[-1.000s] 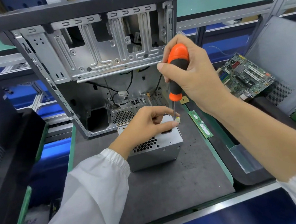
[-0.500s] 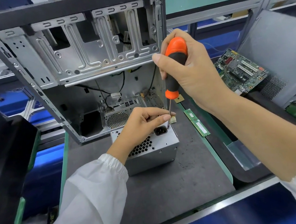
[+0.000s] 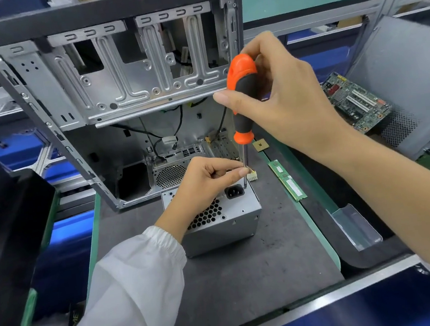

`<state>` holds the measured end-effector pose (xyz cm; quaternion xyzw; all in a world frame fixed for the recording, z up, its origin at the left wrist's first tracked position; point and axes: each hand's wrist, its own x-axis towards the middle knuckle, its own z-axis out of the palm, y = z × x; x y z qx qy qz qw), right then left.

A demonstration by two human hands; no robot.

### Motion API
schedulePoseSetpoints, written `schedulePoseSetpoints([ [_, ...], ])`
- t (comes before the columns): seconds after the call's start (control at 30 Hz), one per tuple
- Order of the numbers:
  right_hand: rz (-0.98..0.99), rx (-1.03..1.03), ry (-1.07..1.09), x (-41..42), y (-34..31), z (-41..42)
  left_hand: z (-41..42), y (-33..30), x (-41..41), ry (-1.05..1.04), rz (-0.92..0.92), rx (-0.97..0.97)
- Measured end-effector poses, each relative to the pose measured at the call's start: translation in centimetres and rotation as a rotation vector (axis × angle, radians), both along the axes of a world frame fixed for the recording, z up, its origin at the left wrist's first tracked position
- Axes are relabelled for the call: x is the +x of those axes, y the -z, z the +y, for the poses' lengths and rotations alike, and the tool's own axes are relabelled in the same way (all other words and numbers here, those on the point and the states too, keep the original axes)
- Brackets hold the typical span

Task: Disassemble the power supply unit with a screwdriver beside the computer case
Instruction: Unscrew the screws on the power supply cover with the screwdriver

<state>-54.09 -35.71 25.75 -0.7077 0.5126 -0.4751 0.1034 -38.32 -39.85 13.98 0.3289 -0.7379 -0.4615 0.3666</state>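
Still upright, screwdriver (image 3: 242, 101) tip meets power supply (image 3: 230, 219).

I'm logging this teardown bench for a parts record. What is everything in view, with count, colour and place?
Power supply unit: one, silver, on the dark mat in front of the case.
Screwdriver: one, orange and black handle, upright, tip at the unit's far right corner.
Computer case: one, silver inside with black frame, open, behind the unit.
Work mat: one, dark grey with green edge, under the unit.
Memory stick: one, green, on the mat's right edge.
Motherboard: one, green, far right on a grey panel.
Grey side panel: one, leaning at far right.
Left hand: one, rests on the unit, fingertips at the screwdriver shaft.
Right hand: one, grips the screwdriver handle.
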Motion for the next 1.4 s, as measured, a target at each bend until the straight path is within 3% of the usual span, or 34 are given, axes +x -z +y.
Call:
schedulePoseSetpoints([
  [0.1,-0.091,0.019,-0.126,-0.2,0.0,0.3,-0.1,0.0,0.1,0.036,0.016,0.008],
  [0.27,-0.076,0.071,-0.248,0.0,0.2,0.1,0.0,0.2,0.2,0.125,0.039,0.076],
  [0.67,-0.096,-0.065,0.051,0.7,-0.1,0.5,0.2,-0.1,-0.2,0.098,-0.027,0.052],
  [0.9,-0.232,-0.046,0.073,-0.4,0.2,1.0,0.3,-0.2,-0.4,0.096,-0.036,0.079],
  [1.4,-0.284,0.2,-0.324,-0.6,-0.6,1.6,0.2,0.0,-0.3,0.075,0.01,0.09],
])
